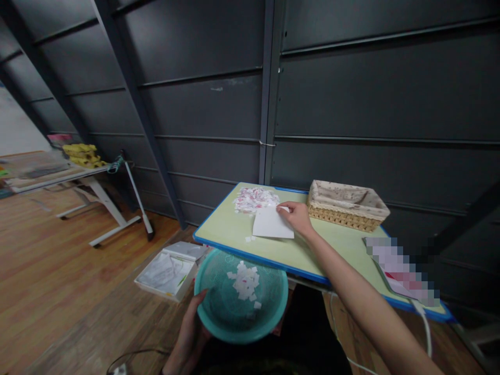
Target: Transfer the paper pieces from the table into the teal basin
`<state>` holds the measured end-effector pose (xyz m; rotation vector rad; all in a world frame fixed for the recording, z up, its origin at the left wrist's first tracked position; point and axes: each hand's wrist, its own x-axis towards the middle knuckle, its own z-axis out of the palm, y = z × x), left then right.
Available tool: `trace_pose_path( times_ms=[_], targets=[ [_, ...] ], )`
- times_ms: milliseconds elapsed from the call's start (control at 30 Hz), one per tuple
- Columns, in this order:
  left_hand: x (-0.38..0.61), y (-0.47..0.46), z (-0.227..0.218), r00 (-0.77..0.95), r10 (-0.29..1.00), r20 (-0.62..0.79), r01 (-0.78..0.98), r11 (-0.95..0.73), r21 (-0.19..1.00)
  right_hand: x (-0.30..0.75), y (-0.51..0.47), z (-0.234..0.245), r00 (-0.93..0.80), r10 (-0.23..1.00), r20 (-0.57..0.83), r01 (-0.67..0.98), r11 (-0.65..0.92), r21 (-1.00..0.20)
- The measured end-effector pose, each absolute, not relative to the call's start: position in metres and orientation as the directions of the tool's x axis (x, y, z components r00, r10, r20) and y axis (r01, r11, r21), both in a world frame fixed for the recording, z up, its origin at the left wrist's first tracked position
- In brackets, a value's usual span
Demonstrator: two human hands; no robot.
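Note:
My left hand (192, 328) grips the left rim of a round teal plastic basket (242, 337), thumb over the edge. Small white paper pieces (246, 281) lie in its bottom. The basket sits below the table's front edge, above my lap. Over the tabletop, my right hand (297, 217) pinches the upper right of a white sheet of paper or card (273, 224). Just behind that sheet spreads a heap of small white and pinkish paper scraps (255, 198). A few loose bits (250, 239) rest on the table in front of it.
The pale yellow table (226, 224) has a blue edge. A cloth-lined wicker basket (347, 205) stands at its back right, and a blurred-out tablet or phone (398, 276) with a white cable lies at right. An open white box (167, 273) is on the wooden floor. Dark wall panels rise behind.

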<state>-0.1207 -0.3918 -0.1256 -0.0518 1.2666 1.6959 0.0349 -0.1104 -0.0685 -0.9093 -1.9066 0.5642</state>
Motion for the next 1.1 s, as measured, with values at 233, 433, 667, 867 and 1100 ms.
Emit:
trace_pose_path(
  times_ms=[233, 433, 667, 867, 1100],
  targets=[
    [-0.120, -0.391, -0.121, -0.531, 0.654, -0.539, -0.701, 0.018, 0.713, 0.032, -0.109, -0.073, -0.375, 0.781, 0.499, 0.376, 0.621, -0.688],
    [-0.124, -0.390, -0.118, -0.499, 0.606, -0.620, -0.735, 0.083, 0.673, 0.029, -0.110, -0.076, -0.384, 0.796, 0.468, 0.320, 0.590, -0.741],
    [-0.125, -0.387, -0.122, -0.496, 0.617, -0.611, -0.749, 0.052, 0.661, 0.025, -0.109, -0.081, -0.400, 0.826, 0.398, 0.244, 0.514, -0.822],
    [-0.128, -0.389, -0.126, -0.477, 0.621, -0.622, -0.767, 0.052, 0.639, 0.024, -0.112, -0.083, -0.513, 0.767, 0.386, 0.206, 0.546, -0.812],
    [-0.125, -0.390, -0.128, -0.517, 0.652, -0.555, -0.730, 0.003, 0.684, 0.021, -0.114, -0.084, -0.593, 0.761, 0.264, 0.118, 0.407, -0.906]
  ],
)
